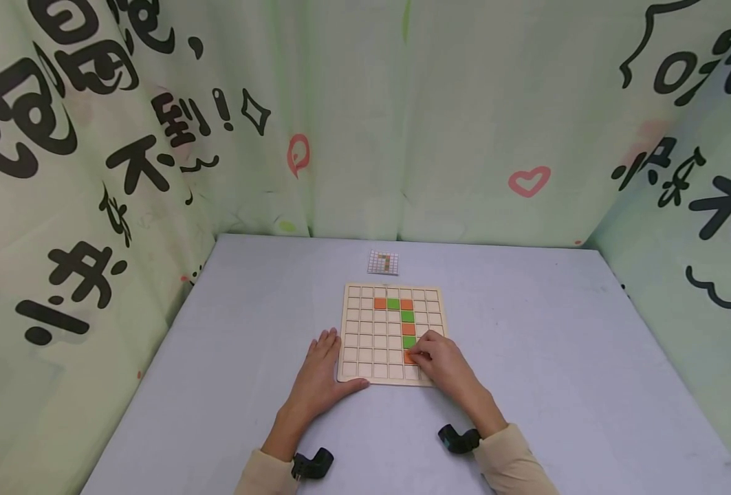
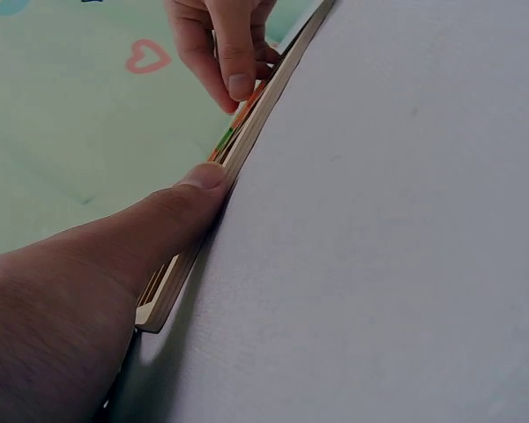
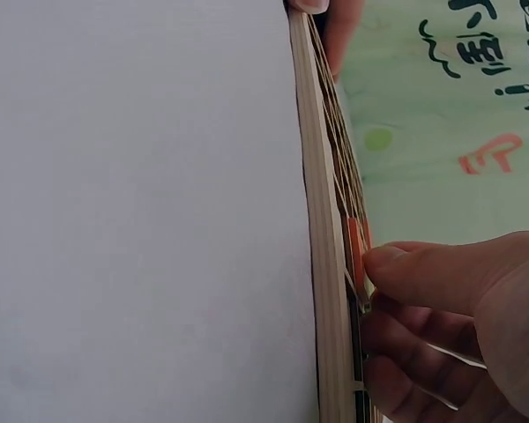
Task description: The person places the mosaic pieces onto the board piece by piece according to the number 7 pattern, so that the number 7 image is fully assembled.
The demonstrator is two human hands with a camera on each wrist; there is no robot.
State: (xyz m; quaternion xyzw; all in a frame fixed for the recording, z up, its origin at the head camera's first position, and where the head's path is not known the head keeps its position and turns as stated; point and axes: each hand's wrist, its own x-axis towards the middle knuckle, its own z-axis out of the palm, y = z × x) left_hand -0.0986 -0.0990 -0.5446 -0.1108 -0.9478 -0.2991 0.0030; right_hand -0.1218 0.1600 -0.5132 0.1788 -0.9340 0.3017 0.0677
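A wooden grid board lies flat, its cells bearing orange and green square tiles in a row near the top, then down a column. My left hand steadies the board's near left corner, fingers stretched along the left side and thumb on the front edge. At the column's lower end my right hand pinches an orange tile with thumb and curled fingers. The thumb tip meets that tile in the right wrist view, and the other fingers bend over the board's near right part. Just above it lies a green tile.
Beyond the board lies a small card printed with a grid and a coloured pattern like the tiles. The white table is bordered by pale green curtains with black lettering. Black wrist cameras are strapped at both sleeves.
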